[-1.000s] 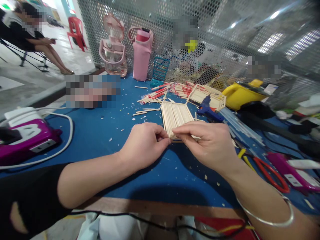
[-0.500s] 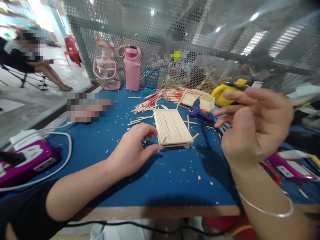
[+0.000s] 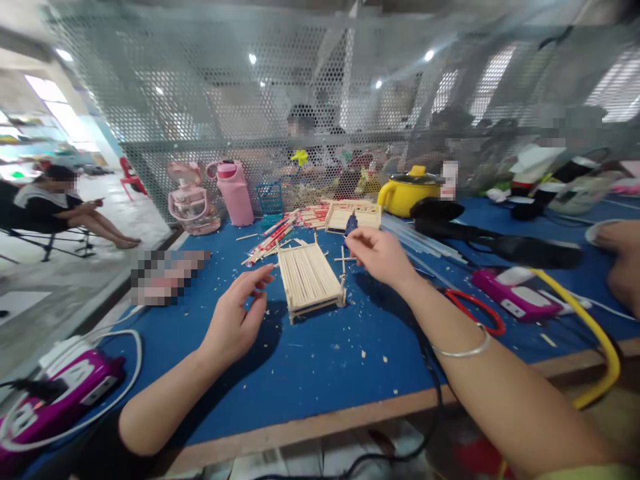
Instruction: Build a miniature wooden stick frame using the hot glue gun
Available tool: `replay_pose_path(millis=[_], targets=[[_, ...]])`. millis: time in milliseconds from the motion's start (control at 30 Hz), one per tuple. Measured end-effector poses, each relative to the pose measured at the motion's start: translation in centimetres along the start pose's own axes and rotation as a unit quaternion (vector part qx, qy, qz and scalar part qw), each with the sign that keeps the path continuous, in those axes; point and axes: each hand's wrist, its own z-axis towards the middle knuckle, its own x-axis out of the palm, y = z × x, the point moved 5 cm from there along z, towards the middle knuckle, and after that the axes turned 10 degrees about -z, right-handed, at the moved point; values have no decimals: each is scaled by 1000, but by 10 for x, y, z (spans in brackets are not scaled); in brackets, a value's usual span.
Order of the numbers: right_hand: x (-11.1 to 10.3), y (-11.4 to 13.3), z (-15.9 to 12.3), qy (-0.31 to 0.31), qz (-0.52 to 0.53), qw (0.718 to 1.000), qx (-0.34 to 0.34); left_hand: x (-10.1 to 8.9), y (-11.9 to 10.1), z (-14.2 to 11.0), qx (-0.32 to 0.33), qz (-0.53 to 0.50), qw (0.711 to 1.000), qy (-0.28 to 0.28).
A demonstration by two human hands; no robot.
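Sitting mid-table, the slatted stick platform (image 3: 309, 277) with little corner posts is down on the blue tabletop (image 3: 280, 377), right between both hands. Loose sticks (image 3: 344, 259) lie just off its right side, and paper-wrapped chopsticks (image 3: 273, 241) are bunched behind it. Further back there's a second stick frame (image 3: 367, 215), with a blue glue gun (image 3: 352, 221) just in front of it. Clear glue sticks (image 3: 425, 243) fan out to the right, near the yellow pot (image 3: 413, 197). Pink bottle (image 3: 235, 193) and teal rack (image 3: 271, 202) are up against the perforated metal panel (image 3: 200, 113), so that's the wall at the back. Purple power strips sit left (image 3: 75, 383) and right (image 3: 517, 300), and a black cable dangles over the wooden front edge (image 3: 300, 427). Best elbow room is the scrap-dotted stretch between platform and edge. Left hand (image 3: 237, 313) hovers beside the platform, fingers loosely curled, thumb apart, grasping nothing. Right hand (image 3: 377, 253) reaches to the glue gun, palm down, fingers bent; can't tell if they've actually gripped it.
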Motion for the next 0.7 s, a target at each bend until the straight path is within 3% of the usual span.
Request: replay_pose_path(millis=[67,133,233,367,467,700], targets=[[13,-2,-1,65,-17,998,6,1,17,5,-106,-75,991,-24],[26,-3,-3,106,-21,994,8,7,34,11,-210,-156,964,-43],[39,-7,-5,149,-20,988,21,23,47,25,-313,-214,925,-36],[44,-14,-6,182,13,982,44,36,47,39,-369,-239,898,-33],[43,-16,-6,200,67,976,58,34,32,32,-388,-275,879,-42],[49,-13,-7,232,190,948,111,24,-17,-44,-419,-311,853,-38]])
